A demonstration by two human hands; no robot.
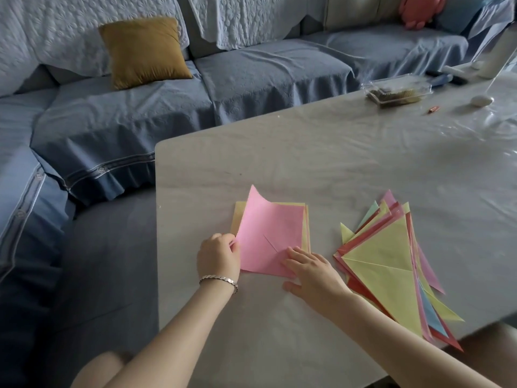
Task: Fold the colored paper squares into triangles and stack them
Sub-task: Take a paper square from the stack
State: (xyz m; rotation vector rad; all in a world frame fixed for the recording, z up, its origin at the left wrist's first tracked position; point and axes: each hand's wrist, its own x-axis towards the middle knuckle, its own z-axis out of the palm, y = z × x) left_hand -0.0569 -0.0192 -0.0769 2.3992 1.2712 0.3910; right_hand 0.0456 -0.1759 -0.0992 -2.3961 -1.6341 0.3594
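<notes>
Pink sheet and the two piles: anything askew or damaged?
The pink sheet lies rotated on the square stack, its far corner curled up, with a short stray crease near the right hand. The triangle pile is fanned out, not squared. Nothing looks torn.

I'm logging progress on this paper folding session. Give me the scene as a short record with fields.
sheet in work: pink paper square, unfolded, far corner curled up, lying on the stack of squares
left hand: pinches the pink square's left edge
right hand: fingers flat on its near corner
finished: pile of folded triangles to the right of the stack, a yellow one on top
surface: table
</notes>
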